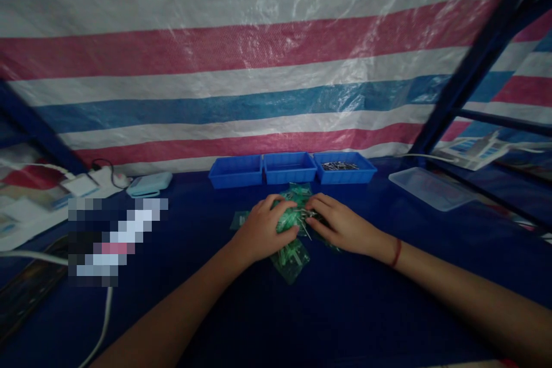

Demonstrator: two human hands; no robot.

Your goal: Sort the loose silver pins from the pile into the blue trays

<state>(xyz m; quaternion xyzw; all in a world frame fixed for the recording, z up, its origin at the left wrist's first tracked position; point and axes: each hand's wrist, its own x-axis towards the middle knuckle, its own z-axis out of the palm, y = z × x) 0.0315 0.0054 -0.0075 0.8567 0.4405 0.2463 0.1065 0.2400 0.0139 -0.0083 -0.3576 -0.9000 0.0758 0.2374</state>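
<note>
Both my hands are at a small pile of green see-through plastic bags (pixel 290 261) on the dark blue table. My left hand (pixel 261 230) curls over the pile from the left, thumb and fingers bent around the green bags and the small pale-green pieces in them. My right hand (pixel 340 224) comes in from the right, its fingers bent onto thin silvery metal pins (pixel 306 230) that lie on the bags. Its fingertips touch the pins; what is under the palm is hidden. Behind the hands, a blue tray (pixel 345 177) holds many similar silvery pieces.
Two more blue trays, a left one (pixel 236 179) and a middle one (pixel 290 176), stand in the same row. A clear plastic lid (pixel 431 188) lies at right. Leftward are a light-blue case (pixel 150 184), a power strip (pixel 97 183) and a white cable (pixel 103 322). Striped sheeting (pixel 259 52) hangs behind.
</note>
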